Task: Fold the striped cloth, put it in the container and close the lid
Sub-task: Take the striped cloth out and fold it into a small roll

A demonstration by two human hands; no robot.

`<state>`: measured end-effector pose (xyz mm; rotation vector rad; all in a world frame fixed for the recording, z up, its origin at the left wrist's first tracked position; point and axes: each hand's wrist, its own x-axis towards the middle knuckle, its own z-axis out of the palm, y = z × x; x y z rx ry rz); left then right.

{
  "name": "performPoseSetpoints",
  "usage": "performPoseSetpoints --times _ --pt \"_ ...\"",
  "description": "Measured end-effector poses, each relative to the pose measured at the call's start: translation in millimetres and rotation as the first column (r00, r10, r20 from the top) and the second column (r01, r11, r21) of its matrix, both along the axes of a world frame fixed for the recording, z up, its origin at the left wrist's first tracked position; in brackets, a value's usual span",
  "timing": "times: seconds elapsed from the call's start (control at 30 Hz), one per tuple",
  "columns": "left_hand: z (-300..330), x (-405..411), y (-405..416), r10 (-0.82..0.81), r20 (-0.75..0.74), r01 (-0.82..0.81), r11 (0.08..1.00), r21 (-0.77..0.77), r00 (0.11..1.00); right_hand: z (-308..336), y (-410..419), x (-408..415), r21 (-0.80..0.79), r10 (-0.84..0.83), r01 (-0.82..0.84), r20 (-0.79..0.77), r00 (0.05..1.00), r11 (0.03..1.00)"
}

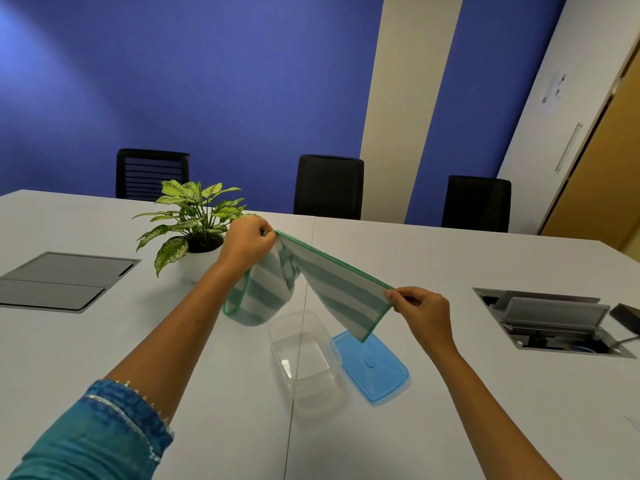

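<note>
The green-and-white striped cloth (332, 289) hangs in the air above the table, stretched between both hands. My left hand (247, 242) pinches its far corner, with a bunched fold sagging below it. My right hand (420, 306) pinches the near corner at the right. Under the cloth stands the clear plastic container (304, 358), uncovered and with nothing inside. Its blue lid (372, 367) lies flat on the table just right of the container, partly behind the cloth's lower edge.
A potted plant (194, 220) in a white pot stands left of my left hand. A closed cable hatch (62, 280) sits at the left, an open cable box (550, 320) at the right. Three black chairs (329, 187) line the table's far edge.
</note>
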<state>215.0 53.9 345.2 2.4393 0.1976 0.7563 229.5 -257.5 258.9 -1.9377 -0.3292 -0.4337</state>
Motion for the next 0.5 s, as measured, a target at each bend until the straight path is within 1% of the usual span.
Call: performPoseSetpoints --times 0.1,0.17,0.23,0.4,0.5 --pt "-8 0 5 0.002 -0.058 -0.001 1.0 0.005 0.998 1 2 -1 0.03 -0.013 0.012 0.037 0.999 0.999" --pt "-15 0 8 -0.014 -0.111 0.017 1.0 0.022 0.994 3 3 0 0.077 -0.018 0.015 0.039 0.999 0.997" --pt "-22 0 12 -0.028 -0.161 0.032 0.999 0.023 0.987 6 2 2 0.126 -0.011 0.009 0.019 1.0 0.992" --pt "-37 -2 12 -0.057 -0.241 0.053 0.998 -0.022 0.969 15 -1 9 0.137 0.022 -0.01 -0.081 0.996 0.99" --pt "-46 -2 11 -0.126 -0.311 0.113 0.992 -0.058 0.942 22 -2 12 0.147 -0.012 0.028 -0.111 0.994 0.989"
